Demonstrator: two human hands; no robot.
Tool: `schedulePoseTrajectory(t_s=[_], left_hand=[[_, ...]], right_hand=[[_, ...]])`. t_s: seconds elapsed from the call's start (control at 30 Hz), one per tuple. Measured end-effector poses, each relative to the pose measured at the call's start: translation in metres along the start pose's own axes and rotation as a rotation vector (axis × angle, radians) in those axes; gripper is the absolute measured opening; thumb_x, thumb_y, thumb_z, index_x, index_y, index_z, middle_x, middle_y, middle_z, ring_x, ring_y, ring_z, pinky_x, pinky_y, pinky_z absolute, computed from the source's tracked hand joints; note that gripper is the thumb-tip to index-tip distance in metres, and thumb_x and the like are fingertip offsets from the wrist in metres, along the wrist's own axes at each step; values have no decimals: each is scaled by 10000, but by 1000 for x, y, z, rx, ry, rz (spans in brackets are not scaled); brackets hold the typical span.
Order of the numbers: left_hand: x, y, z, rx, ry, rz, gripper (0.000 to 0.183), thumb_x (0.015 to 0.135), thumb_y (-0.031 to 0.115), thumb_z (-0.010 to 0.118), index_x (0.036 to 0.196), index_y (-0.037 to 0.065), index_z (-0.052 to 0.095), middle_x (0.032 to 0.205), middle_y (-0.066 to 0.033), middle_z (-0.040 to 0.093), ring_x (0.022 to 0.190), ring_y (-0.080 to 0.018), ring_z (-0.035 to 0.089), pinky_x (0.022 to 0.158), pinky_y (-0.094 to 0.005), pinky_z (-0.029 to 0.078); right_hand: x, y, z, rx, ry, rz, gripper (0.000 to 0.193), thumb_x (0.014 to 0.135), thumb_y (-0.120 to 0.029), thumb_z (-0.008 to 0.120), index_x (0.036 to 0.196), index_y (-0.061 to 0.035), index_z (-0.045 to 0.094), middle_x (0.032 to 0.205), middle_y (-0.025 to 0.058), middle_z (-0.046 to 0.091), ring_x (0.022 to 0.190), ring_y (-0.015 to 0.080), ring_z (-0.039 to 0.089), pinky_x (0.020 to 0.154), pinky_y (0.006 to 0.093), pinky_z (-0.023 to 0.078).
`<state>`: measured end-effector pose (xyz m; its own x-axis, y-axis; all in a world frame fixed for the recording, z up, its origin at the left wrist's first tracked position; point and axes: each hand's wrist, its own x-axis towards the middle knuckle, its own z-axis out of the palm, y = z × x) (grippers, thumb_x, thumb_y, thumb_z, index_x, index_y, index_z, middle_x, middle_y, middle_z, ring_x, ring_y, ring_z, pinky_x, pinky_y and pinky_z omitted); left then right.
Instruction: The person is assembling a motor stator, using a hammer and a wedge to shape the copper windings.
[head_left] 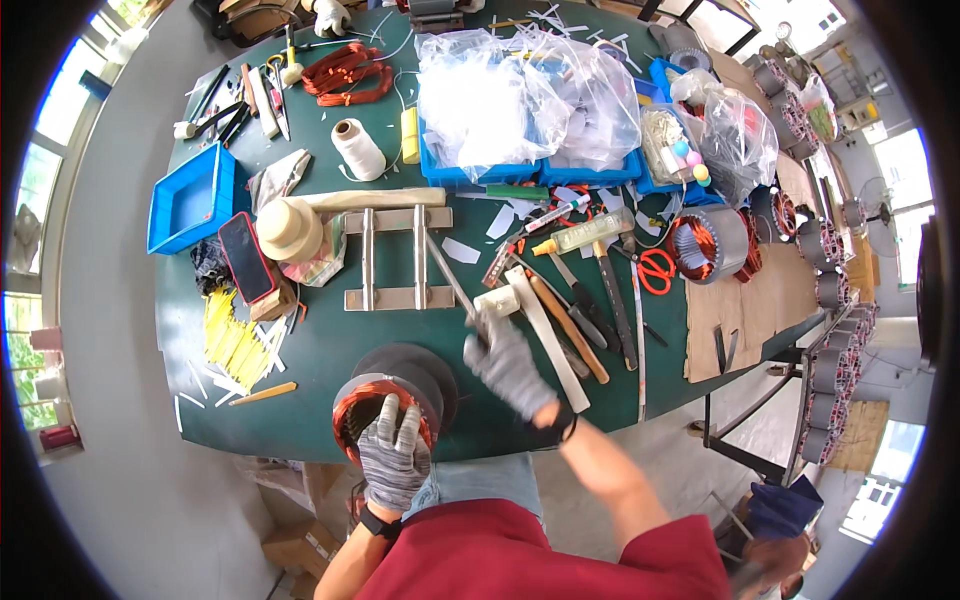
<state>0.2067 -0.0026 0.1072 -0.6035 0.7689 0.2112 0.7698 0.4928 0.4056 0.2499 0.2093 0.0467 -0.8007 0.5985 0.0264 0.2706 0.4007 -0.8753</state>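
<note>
My left hand (pixel 393 455), in a grey knitted glove, curls its fingers over the open end of a motor stator (pixel 432 385). The stator lies tilted at the table's near edge, its orange-red copper winding (pixel 347 410) facing me. To the right, my gloved right hand (pixel 508 370) is closed round the lower end of a thin grey rod (pixel 448 268), which slants up to the left toward a metal frame (pixel 393 299) of bars. Against its fingers lies a white cylindrical piece (pixel 497 300), possibly a mallet head. A dark round base (pixel 445 365) sits behind the stator.
Right of my hand lie a white strip (pixel 545 335), wooden-handled tools (pixel 570 328) and red scissors (pixel 656 272). Another stator (pixel 708 245) stands beyond them. Blue bins (pixel 480 176) with plastic bags line the back. At left are a phone (pixel 247 258), yellow strips (pixel 235 340) and a blue tray (pixel 192 200).
</note>
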Motion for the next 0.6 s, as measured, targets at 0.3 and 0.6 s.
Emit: schedulePoseTrajectory(t_s=[0.3, 0.6], left_hand=[[8, 0, -3, -94, 16, 11, 370, 710, 70, 550, 1078, 35, 565, 1153, -235, 498, 842, -372, 541, 739, -454, 442], [20, -9, -9, -871, -1, -206, 314, 938, 266, 422, 1078, 27, 570, 791, -76, 556, 777, -219, 514, 749, -355, 408]], right_hand=[[-31, 43, -7, -334, 5, -344, 302, 836, -59, 525, 1129, -107, 583, 952, 119, 604, 839, 239, 587, 706, 311, 501], [-19, -73, -25, -577, -937, -664, 139, 834, -222, 505, 857, -97, 560, 700, 83, 556, 500, 235, 580, 369, 377, 444]])
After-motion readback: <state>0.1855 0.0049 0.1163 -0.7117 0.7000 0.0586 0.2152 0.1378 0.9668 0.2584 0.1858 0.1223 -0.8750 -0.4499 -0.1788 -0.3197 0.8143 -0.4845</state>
